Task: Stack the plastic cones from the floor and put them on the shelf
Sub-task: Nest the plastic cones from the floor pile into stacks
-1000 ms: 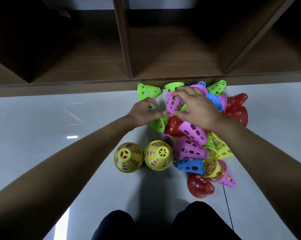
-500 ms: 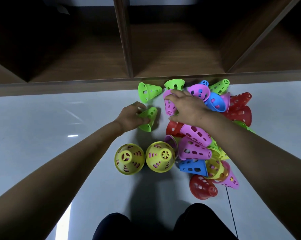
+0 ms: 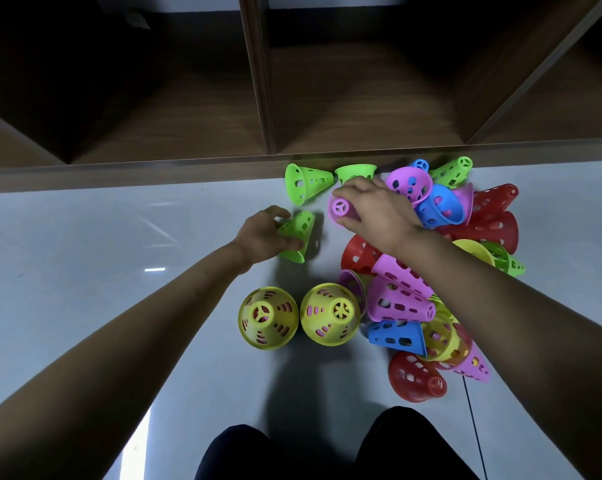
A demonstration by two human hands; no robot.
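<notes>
A heap of perforated plastic cones [image 3: 413, 299] in purple, red, blue, yellow and green lies on the pale floor right of centre. My left hand [image 3: 263, 235] grips a green cone [image 3: 299, 233] just left of the heap, its wide rim turned to the right. My right hand [image 3: 375, 209] holds a purple cone [image 3: 341, 207] at the heap's far edge, the narrow spoked end facing me. Two yellow cones [image 3: 268, 318] [image 3: 329, 315] stand upright, side by side, nearer to me. The wooden shelf [image 3: 327, 109] runs across the top of the view.
More green cones [image 3: 306, 183] lie against the shelf's front edge. Shelf compartments are split by upright dividers [image 3: 256, 74]. My dark-clad knees [image 3: 327, 448] are at the bottom edge. A thin dark line [image 3: 472, 420] runs along the floor by the red cone.
My left hand has pulled the green cone out of the heap and to the left. My right hand has turned the purple cone so that its narrow end faces me.
</notes>
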